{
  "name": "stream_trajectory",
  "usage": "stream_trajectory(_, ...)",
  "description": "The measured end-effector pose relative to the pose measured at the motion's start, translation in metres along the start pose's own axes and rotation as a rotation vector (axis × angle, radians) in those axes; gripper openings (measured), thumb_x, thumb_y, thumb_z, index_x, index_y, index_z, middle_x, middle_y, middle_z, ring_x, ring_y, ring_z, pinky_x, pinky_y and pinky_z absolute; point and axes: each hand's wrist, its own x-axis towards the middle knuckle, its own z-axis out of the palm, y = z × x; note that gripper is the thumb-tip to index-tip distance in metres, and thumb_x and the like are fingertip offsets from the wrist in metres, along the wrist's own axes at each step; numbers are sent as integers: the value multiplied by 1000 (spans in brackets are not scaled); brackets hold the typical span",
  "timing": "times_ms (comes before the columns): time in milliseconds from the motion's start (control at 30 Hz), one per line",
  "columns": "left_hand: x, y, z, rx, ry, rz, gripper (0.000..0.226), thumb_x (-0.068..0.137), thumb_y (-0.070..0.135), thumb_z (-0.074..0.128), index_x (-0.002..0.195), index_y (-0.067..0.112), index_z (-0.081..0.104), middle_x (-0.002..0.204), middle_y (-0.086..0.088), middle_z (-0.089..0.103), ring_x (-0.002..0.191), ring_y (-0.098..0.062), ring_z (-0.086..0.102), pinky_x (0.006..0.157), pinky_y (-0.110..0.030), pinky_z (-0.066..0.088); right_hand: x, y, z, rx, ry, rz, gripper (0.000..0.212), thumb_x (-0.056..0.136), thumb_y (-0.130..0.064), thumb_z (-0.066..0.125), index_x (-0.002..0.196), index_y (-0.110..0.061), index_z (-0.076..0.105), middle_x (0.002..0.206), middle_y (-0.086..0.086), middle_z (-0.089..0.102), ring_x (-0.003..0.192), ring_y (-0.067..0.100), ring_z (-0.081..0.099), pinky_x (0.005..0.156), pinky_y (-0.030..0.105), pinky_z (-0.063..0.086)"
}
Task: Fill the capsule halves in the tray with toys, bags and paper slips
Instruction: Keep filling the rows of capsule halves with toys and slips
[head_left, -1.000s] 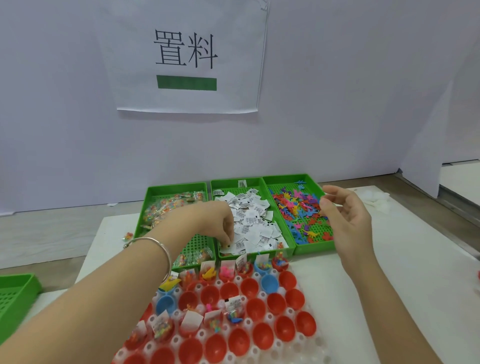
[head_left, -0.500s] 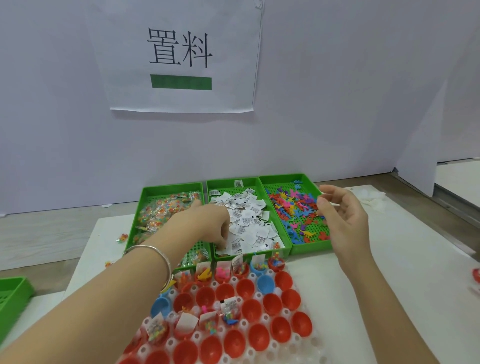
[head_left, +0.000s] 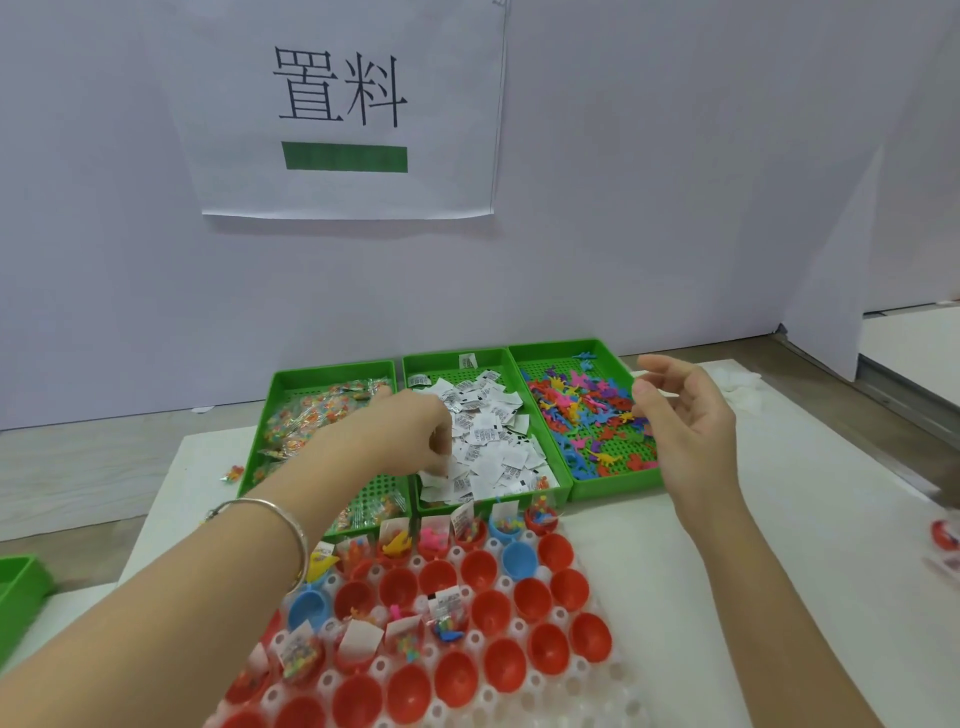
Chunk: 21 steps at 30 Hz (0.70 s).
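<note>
A white holed tray (head_left: 563, 696) at the front holds red capsule halves (head_left: 548, 647) and a few blue ones (head_left: 518, 560). Several at its far and left side contain toys, bags and slips. Behind it stand three green trays: small bags (head_left: 311, 415) on the left, paper slips (head_left: 493, 441) in the middle, coloured toy figures (head_left: 587, 415) on the right. My left hand (head_left: 415, 431) reaches into the slip pile, fingers curled down and pinching at a slip. My right hand (head_left: 685, 415) hovers over the toy tray's right edge, fingers relaxed, holding nothing.
Another green tray (head_left: 21, 587) sits at the left edge. A loose bag (head_left: 231, 473) lies on the white table left of the trays. A red capsule (head_left: 943, 535) lies at the far right. A paper sign (head_left: 343, 109) hangs on the wall behind.
My left hand has stayed in the slip tray, its fingers working in the pile. My right hand has kept hovering by the toy tray, hardly moving.
</note>
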Motion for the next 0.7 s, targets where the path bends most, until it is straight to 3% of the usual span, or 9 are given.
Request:
stream_trajectory(100,3,9,-6,-142,224,60,7,87,32,70,87,25,67,82,17,63,72,3,53,60,-13,36,5,-3,-10,24,56,-15,24,92,-11,59,96,-35,63,85,-14,61,74,6,57,60,14,48)
stream_trajectory(167,11,26,-5,-136,392,111,10,89,36,67,92,26,69,88,18,65,72,1,50,58,-12,32,8,-5,-17,37,108,-13,24,92,-11,59,95,-34,63,86,-11,60,78,11,56,62,12,47)
stream_trajectory(267,32,66,7,-98,491,190,17,91,39,62,100,27,70,96,15,69,87,-10,52,69,-25,40,12,-6,-25,69,186,-6,23,93,-8,58,95,-31,63,84,-10,59,77,12,56,63,12,47)
stream_trajectory(400,65,109,24,-67,426,215,19,94,35,60,105,23,69,101,6,71,100,-18,56,82,-31,46,14,-6,-30,83,232,-4,22,93,-8,58,95,-29,63,83,-11,59,71,7,57,62,13,47)
stream_trajectory(700,99,140,35,24,121,243,8,94,13,60,98,8,65,99,-9,69,93,-27,64,84,-42,54,19,-3,-37,112,275,-6,23,92,-8,58,95,-29,64,85,-9,61,76,12,58,61,12,46)
